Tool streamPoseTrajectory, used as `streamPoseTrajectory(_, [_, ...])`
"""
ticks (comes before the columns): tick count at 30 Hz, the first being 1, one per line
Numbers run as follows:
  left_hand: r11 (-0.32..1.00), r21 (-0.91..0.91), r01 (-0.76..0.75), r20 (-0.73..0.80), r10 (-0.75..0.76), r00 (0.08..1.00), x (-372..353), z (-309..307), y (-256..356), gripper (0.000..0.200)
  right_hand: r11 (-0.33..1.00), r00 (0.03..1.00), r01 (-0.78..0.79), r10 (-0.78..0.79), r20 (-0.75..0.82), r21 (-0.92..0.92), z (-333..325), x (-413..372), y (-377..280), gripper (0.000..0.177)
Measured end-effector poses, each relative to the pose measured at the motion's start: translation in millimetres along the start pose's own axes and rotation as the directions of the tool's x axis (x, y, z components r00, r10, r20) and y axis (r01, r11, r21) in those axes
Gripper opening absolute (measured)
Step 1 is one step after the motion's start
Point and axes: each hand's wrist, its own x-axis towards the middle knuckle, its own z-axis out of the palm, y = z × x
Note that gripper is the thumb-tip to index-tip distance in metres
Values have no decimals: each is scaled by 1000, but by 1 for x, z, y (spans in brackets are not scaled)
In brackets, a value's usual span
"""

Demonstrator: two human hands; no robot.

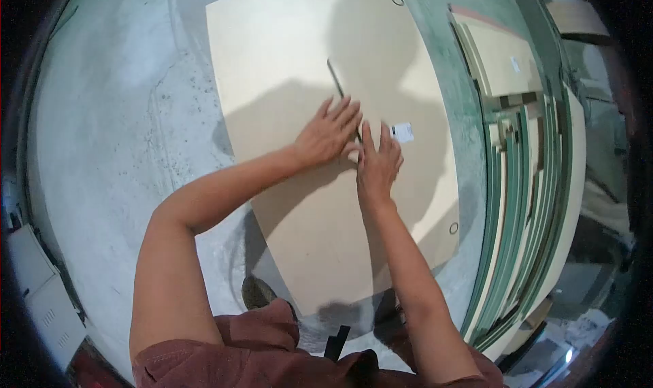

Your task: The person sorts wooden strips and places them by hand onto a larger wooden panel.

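A large pale cream board (265, 41) lies flat on the floor below me. A thin dark strip (334, 75) runs lengthwise along its middle and passes under my fingers. My left hand (328, 133) rests flat over the strip's near part, fingers stretched out. Beside it, to the right, my right hand (379, 167) has its fingers extended and apart, the fingertips right at the strip's near end. The thumbs almost meet. Next to the right fingertips is a white label (403, 132) with small dark print, on the board.
Two dark rings (398, 1) mark the board's right side, one far and one near. Stacked green and cream panels (520, 204) stand to the right. Grey concrete floor (122, 116) extends left, with pale cabinets (51, 299) at lower left. A shoe (257, 293) is near the board's lower left edge.
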Motion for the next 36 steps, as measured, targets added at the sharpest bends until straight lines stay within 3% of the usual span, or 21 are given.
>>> streamPoseTrajectory(5, [956,141,258,-252,-218,943,72,6,-103,52,1000,994,14,-17,-105,-24,38,141,-35,44])
streamPoseTrajectory(7, [909,263,324,-221,-270,937,101,4,-136,43,999,988,16,-21,-154,-34,59,190,-41,39])
streamPoseTrajectory(10, [890,238,389,-222,-340,914,146,8,-176,37,996,993,16,-26,-113,-89,62,248,-45,33])
streamPoseTrajectory(12, [883,152,445,-157,-423,892,170,4,-190,38,988,992,-20,38,117,-152,57,279,-43,30])
streamPoseTrajectory(19, [889,97,448,-223,-419,880,185,8,-187,51,996,976,-7,26,214,-88,46,293,-25,30])
streamPoseTrajectory(21, [884,216,414,-54,-413,909,180,3,-172,38,999,993,16,-12,120,-40,47,275,-17,28])
streamPoseTrajectory(25, [953,85,292,32,-295,955,140,-10,-112,43,996,991,66,-57,120,-66,35,213,5,23])
streamPoseTrajectory(27, [944,255,209,-125,-183,975,126,10,-89,50,992,991,109,-103,89,-70,27,170,16,22])
streamPoseTrajectory(28, [916,341,212,42,-240,970,113,-5,-61,37,980,988,152,-150,24,-129,28,145,23,21])
streamPoseTrajectory(31, [962,244,125,168,-169,971,62,-10,10,41,986,990,127,-119,73,-104,1,47,30,25])
streamPoseTrajectory(32, [979,199,51,250,-101,963,38,-22,35,43,994,981,61,-43,190,-90,-15,8,29,34])
streamPoseTrajectory(34, [998,-26,-53,222,57,973,-13,-10,81,53,991,992,76,-85,91,108,-38,-76,35,54])
streamPoseTrajectory(35, [988,-23,-153,115,155,981,-44,8,103,60,994,990,31,-46,134,109,-53,-116,36,55])
streamPoseTrajectory(36, [969,-127,-210,149,228,962,-69,3,126,65,989,987,12,-36,155,151,-69,-157,40,56])
